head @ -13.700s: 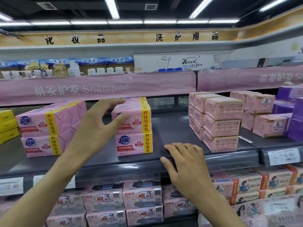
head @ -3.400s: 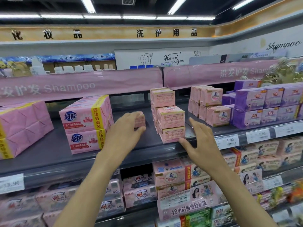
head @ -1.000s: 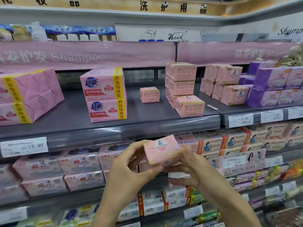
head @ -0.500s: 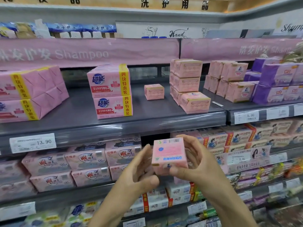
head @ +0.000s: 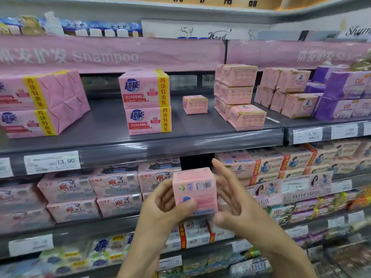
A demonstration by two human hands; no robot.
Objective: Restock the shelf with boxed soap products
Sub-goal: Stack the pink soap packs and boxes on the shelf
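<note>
Currently, a person is holding a pink soap box upright in front of the lower rows of goods, below the dark grey shelf. The left hand is gripping it, the thumb pressing across the front face and the fingers curling behind the left side. The right hand is hovering just beside the box's right edge, fingers spread and relaxed; whether it is touching the box cannot be told. Up on the shelf, a single small pink box is sitting alone between two stacked pink multipacks and a stack of matching pink boxes. A price tag reading 13.90 is showing on the shelf's front edge.
</note>
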